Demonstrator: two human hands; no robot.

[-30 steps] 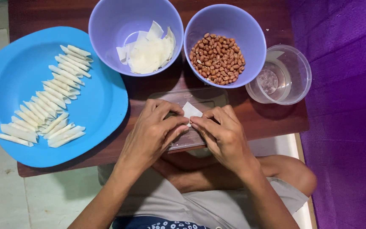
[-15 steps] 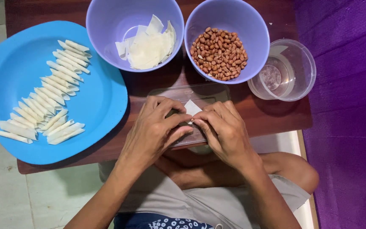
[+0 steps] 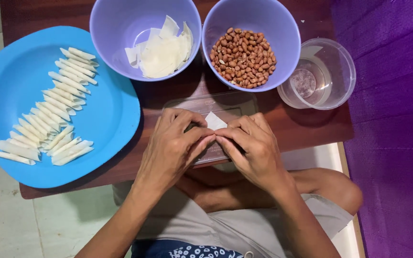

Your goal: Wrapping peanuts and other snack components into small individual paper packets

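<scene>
A thin, pale wrapper square (image 3: 214,120) is pinched between the fingers of the left hand (image 3: 175,143) and right hand (image 3: 252,145), over a clear plastic lid (image 3: 230,102) at the near middle of the dark wooden counter (image 3: 311,125). Just beyond stand a lilac bowl of flat wrappers (image 3: 145,38) and another of glossy peanuts (image 3: 251,45). Far left, a blue plate (image 3: 111,119) carries slim rolled sticks (image 3: 48,107). Since half a second earlier, little has changed.

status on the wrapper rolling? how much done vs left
Done: a few dozen rolled wrappers lie in rows on the blue plate. In hand: left hand and right hand pinch one white wrapper piece over the clear lid. Left: a pile of flat wrappers in one purple bowl, and the peanuts bowl looks full.
</scene>
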